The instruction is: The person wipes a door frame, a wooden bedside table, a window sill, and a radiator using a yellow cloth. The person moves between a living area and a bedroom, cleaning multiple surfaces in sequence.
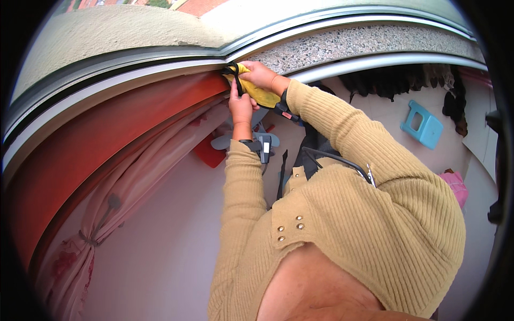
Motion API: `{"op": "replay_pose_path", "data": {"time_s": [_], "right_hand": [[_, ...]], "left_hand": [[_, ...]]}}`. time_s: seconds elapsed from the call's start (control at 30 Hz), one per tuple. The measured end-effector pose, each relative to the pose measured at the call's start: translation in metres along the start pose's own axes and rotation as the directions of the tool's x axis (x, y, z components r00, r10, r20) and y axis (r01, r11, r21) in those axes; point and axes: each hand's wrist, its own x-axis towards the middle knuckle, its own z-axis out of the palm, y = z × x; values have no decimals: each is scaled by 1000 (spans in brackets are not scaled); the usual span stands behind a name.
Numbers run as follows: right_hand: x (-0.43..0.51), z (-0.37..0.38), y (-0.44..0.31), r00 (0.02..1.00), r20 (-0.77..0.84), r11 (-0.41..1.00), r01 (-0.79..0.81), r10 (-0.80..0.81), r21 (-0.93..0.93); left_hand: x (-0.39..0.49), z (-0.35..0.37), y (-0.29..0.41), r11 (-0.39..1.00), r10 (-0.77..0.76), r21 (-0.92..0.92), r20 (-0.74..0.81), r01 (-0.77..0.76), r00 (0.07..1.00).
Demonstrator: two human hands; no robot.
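A yellow cloth with black edging (261,95) is bunched between my two hands at the corner of the window frame (227,56). My right hand (259,75) grips its upper part, with the thumb on the yellow fabric. My left hand (241,105) is just below, one finger pointing up along the black edging and the other fingers curled at the cloth's lower side. The cloth's top end lies against the frame, where the red-brown panel (160,104) meets the speckled stone sill (361,42). Each wrist wears a strapped black device.
A pink curtain (160,160) is tied back along the wall at the left. Below my hands are a grey fan-like object (265,138) and a red object (210,151). A blue plastic stool (422,125) stands on the floor at the right, near hanging dark items (385,82).
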Motion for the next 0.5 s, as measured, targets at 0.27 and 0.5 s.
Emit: {"op": "replay_pose_path", "data": {"time_s": [0.27,0.5], "right_hand": [[2,34,7,915,-255,847,148,-313,-510],[16,59,5,932,-144,576,81,-333,-813]], "left_hand": [[-99,-36,35,671,507,732,-339,-116,793],[-123,-85,141,657,719,696,-465,-289,517]]}}
